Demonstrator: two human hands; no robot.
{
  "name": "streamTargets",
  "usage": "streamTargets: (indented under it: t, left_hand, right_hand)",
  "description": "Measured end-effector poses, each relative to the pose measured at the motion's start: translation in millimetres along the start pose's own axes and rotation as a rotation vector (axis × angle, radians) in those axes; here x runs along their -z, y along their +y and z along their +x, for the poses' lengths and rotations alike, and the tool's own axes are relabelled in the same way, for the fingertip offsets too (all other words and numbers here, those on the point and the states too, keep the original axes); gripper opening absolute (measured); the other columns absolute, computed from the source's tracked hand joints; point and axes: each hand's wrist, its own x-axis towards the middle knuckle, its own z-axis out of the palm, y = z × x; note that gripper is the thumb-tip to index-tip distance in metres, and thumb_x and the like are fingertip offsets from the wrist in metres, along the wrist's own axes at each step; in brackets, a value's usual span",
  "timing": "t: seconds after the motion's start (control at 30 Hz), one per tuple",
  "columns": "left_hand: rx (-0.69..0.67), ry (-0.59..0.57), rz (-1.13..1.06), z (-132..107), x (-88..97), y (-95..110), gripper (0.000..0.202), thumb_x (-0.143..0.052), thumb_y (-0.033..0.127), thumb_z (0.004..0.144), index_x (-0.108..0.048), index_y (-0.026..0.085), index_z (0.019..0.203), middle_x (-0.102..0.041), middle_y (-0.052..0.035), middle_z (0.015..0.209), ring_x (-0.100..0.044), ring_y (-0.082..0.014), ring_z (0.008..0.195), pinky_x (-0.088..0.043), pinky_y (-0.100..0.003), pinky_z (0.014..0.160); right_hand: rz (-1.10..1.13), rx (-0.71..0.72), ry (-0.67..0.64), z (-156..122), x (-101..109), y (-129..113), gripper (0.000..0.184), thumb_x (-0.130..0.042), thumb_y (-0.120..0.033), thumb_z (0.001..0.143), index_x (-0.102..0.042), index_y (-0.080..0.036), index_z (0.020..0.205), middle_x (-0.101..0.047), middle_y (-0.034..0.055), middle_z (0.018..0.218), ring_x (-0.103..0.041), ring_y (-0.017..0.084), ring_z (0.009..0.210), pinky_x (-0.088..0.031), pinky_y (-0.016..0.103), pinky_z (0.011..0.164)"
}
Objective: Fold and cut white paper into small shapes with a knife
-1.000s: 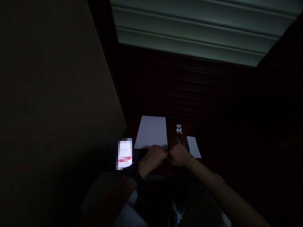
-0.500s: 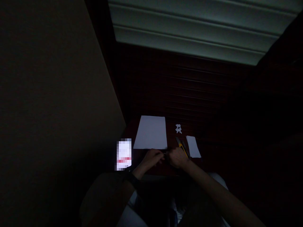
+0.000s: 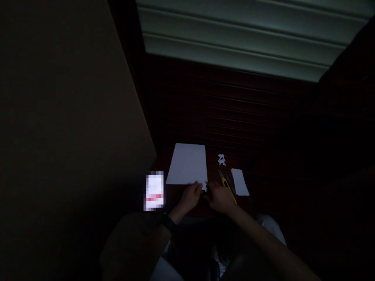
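Between my two hands is a small piece of white paper (image 3: pixel 204 185), just at the near right corner of a large white sheet (image 3: pixel 187 164). My left hand (image 3: pixel 191 196) is closed, pinching the small piece at its left side. At its right side my right hand (image 3: pixel 220 198) is closed too, fingers curled against the paper; its fingertips are dark and hard to see. A yellow utility knife (image 3: pixel 225 182) lies partly behind my right hand, with a dark slim tool (image 3: pixel 230 183) beside it.
Cut paper scraps (image 3: pixel 222 159) lie beyond the knife. A stack of white paper strips (image 3: pixel 240 182) rests at the right. A lit, pixelated screen (image 3: pixel 154 191) is at the left of the dark red table (image 3: pixel 202 211). Slatted panels rise behind; a wall stands left.
The small paper piece has come into sight between my fingers. My left hand has turned upward into a pinch, and my right hand has shifted slightly, its fingers now higher.
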Motion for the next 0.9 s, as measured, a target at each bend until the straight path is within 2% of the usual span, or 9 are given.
streamTargets:
  t: [0.07,0.17,0.27,0.43,0.57,0.8,0.9]
  left_hand:
    - [-0.035,0.049,0.012,-1,2.5,1,0.038,-0.037,0.047,0.088,-0.056,0.018,0.07,-0.059,-0.0013,0.064,-0.055,-0.0156,0.062,-0.039,-0.026,0.061]
    - [-0.064,0.076,0.011,-1,3.1,2,0.039,-0.036,0.048,0.088,-0.057,0.019,0.071,-0.06,-0.0013,0.065,-0.054,-0.0157,0.061,-0.038,-0.025,0.061]
    - [-0.074,0.063,-0.008,-2,-1.0,3,0.042,-0.035,0.05,0.089,-0.057,0.018,0.073,-0.057,-0.0003,0.062,-0.052,-0.0147,0.058,-0.038,-0.024,0.058]
    - [-0.07,-0.005,-0.048,-6,-6.5,4,0.047,-0.03,0.053,0.09,-0.058,0.017,0.078,-0.055,0.0008,0.06,-0.051,-0.0133,0.054,-0.039,-0.023,0.054]
    - [-0.073,-0.01,-0.078,-8,-3.3,2,0.043,-0.032,0.051,0.091,-0.058,0.017,0.084,-0.057,0.0003,0.064,-0.054,-0.0137,0.059,-0.042,-0.023,0.059]
    - [-0.067,-0.062,-0.234,-4,-8.2,-12,0.022,-0.057,0.036,0.08,-0.062,0.016,0.089,-0.067,-0.0055,0.089,-0.061,-0.0181,0.084,-0.046,-0.027,0.075]
    - [-0.044,-0.073,-0.27,-2,-11.1,-16,0.021,-0.061,0.033,0.077,-0.062,0.015,0.088,-0.067,-0.0055,0.086,-0.062,-0.0175,0.081,-0.047,-0.027,0.073]
  right_hand:
    - [0.443,-0.121,-0.026,0,-3,9,0.039,-0.061,-0.041,0.078,-0.056,-0.02,0.11,-0.064,0.0081,0.103,-0.06,0.021,0.09,-0.044,0.03,0.074]
    - [1.064,-0.306,-0.131,1,-12,17,0.043,-0.047,-0.054,0.083,-0.058,-0.019,0.106,-0.067,0.0067,0.09,-0.062,0.018,0.073,-0.043,0.026,0.057]
    - [1.35,-0.349,-0.07,1,-24,11,0.046,-0.047,-0.059,0.081,-0.061,-0.017,0.096,-0.066,0.0053,0.08,-0.059,0.015,0.064,-0.039,0.023,0.052]
    - [1.339,-0.292,0.135,-1,-39,-2,0.038,-0.059,-0.055,0.077,-0.061,-0.017,0.076,-0.06,0.0008,0.066,-0.053,0.013,0.058,-0.038,0.022,0.053]
    - [1.289,-0.315,0.192,-1,-42,1,0.04,-0.06,-0.056,0.075,-0.062,-0.016,0.073,-0.058,0.0002,0.064,-0.05,0.013,0.057,-0.037,0.023,0.053]
    - [1.222,-0.341,0.238,1,-47,13,0.04,-0.064,-0.055,0.07,-0.061,-0.016,0.064,-0.055,-0.0019,0.057,-0.046,0.012,0.053,-0.034,0.022,0.052]
    - [1.235,-0.349,0.233,1,-48,14,0.039,-0.066,-0.054,0.068,-0.062,-0.015,0.064,-0.056,-0.0018,0.056,-0.047,0.012,0.053,-0.035,0.023,0.052]
